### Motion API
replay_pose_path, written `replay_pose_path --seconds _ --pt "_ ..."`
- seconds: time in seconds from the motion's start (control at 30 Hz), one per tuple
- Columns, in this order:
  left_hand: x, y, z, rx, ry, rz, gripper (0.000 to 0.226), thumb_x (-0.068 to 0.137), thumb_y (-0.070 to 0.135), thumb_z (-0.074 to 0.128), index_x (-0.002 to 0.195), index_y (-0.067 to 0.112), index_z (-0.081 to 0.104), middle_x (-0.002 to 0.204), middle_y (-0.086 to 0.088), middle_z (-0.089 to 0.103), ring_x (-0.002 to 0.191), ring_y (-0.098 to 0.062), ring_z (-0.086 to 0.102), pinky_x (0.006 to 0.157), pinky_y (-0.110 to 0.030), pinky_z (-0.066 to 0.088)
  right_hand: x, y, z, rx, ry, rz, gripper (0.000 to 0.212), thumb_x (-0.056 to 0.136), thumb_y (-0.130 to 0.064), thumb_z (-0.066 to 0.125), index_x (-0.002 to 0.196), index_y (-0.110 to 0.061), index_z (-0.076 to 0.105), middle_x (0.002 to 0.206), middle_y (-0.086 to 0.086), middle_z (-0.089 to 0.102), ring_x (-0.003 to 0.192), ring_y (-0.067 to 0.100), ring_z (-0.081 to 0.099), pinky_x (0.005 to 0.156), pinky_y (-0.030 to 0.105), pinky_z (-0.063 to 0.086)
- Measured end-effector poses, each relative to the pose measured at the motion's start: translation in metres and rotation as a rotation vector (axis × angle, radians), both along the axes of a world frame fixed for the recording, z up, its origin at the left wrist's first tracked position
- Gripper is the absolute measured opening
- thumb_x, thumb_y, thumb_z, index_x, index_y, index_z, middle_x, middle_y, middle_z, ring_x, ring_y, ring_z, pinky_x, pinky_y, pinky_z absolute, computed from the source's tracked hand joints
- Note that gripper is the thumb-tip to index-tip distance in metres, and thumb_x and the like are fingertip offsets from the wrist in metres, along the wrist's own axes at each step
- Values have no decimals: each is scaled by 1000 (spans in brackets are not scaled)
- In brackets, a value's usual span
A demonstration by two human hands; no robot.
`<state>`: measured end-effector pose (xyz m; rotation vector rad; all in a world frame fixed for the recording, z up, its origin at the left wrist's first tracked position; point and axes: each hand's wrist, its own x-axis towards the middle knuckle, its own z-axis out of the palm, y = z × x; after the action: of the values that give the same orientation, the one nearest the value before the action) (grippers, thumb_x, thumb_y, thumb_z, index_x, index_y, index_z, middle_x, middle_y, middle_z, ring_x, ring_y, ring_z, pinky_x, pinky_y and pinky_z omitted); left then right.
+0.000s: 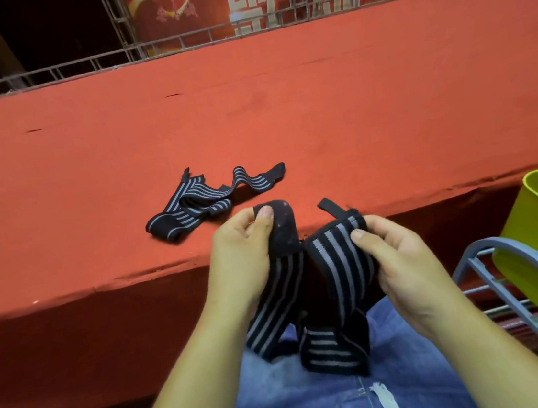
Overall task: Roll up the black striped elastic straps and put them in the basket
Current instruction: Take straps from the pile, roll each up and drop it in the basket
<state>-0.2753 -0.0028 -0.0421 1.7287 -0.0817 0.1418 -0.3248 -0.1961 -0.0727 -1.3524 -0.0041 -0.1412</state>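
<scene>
The fingers [247, 228] of your left hand [243, 257] pinch the plain black end of a black, grey-striped elastic strap [339, 263], and your right hand [400, 265] clasps its striped end at lower centre. The strap's middle sags onto your blue jeans [285, 402]. A second striped strap [190, 206] lies crumpled on the red felt-covered table [351, 109] just above your left hand, and the yellow-green plastic basket [534, 222] stands at the right edge.
</scene>
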Motion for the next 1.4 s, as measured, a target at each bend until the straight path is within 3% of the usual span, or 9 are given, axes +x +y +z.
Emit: replay_pose_path --seconds 0.13,0.27,0.37,0.53,0.8,1.03,1.2,1.33,1.4 --pt "-9 -14 9 -172 60 -53 28 109 23 50 105 11 75 99 -9 80 94 -27 76 87 -42 60 -5 13 4 1 -95 2 21 94 -26 66 105 -12 77 102 10 79 93 15 72 82 23 58" --pt "-17 -18 19 -313 134 -113 32 111 22 45 110 8 73 83 -5 76 66 -14 70 55 -20 53 -7 20 10 262 -82 50 16 87 -24 69 100 -24 79 103 8 78 94 17 74 82 27 61" --pt "-24 -22 25 -433 189 -154 32 111 19 43 115 2 69 73 -3 71 51 -7 62 44 -15 46 -8 22 11 260 -46 74 16 88 -22 70 101 -19 78 100 13 77 89 19 74 78 27 61" --pt "-25 -22 27 -481 161 -193 30 110 21 45 112 7 71 90 -10 76 76 -18 72 69 -29 58 -10 31 6 132 28 45 13 100 -14 66 109 -10 74 98 16 80 87 23 76 74 26 61" --pt "-27 -20 27 -493 172 -200 31 110 24 46 114 8 72 99 -15 76 87 -25 73 83 -40 58 -10 36 6 114 41 27 12 102 -16 66 110 -10 72 102 20 78 94 34 75 89 47 60" --pt "-26 -20 25 -500 178 -195 32 110 24 46 118 5 71 105 -19 76 93 -28 72 91 -46 57 -7 38 0 149 34 9 8 100 -17 67 104 -13 73 106 25 74 94 32 72 93 52 57" --pt "-29 -21 28 -481 176 -218 32 110 23 46 118 5 71 103 -17 76 93 -27 72 91 -44 57 -4 37 -4 121 17 -38 3 99 -16 69 102 -14 69 93 3 74 85 22 69 84 45 56" --pt "-29 -23 33 -477 157 -259 32 110 21 44 119 4 70 107 -18 76 95 -26 73 89 -39 59 0 38 -3 138 27 -48 21 100 -15 68 117 -27 65 119 3 73 103 17 74 90 36 57" --pt "-29 -22 36 -462 143 -281 32 111 21 44 120 5 70 107 -16 76 96 -24 73 87 -37 58 0 38 0 95 13 -27 23 102 -14 65 122 -25 68 116 3 77 107 18 75 92 36 57"
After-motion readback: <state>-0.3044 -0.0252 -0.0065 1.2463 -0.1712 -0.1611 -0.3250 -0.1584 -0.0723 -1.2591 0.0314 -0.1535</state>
